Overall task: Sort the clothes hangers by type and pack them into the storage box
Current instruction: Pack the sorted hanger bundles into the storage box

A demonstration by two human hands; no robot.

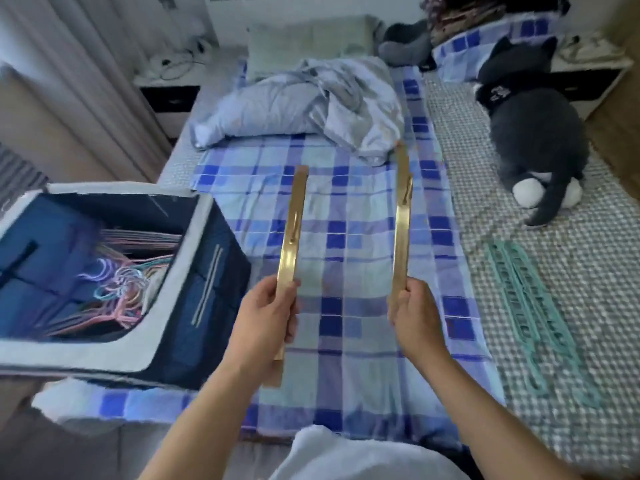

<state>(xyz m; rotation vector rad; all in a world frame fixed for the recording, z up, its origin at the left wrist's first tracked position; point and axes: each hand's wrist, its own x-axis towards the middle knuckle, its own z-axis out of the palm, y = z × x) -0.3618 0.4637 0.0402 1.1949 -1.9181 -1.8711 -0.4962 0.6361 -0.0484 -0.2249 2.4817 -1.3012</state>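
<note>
Above the blue plaid sheet, my left hand (pixel 268 315) grips a wooden hanger (pixel 292 230) seen edge-on, pointing away from me. My right hand (pixel 414 315) grips the near end of a second stack of wooden hangers (pixel 402 216), also edge-on. The two bundles are held apart, side by side. The dark blue storage box (pixel 204 271) with a white rim stands open on the bed at the left. Inside it lie several thin pastel wire hangers (pixel 128 282). Teal plastic hangers (pixel 530 306) lie flat on the checked mattress at the right.
A crumpled light-blue blanket (pixel 304 105) and a pillow (pixel 308 43) lie at the head of the bed. A grey plush cat (pixel 533 133) sits at the far right. Nightstands (pixel 169 95) flank the bed. A curtain hangs at the left.
</note>
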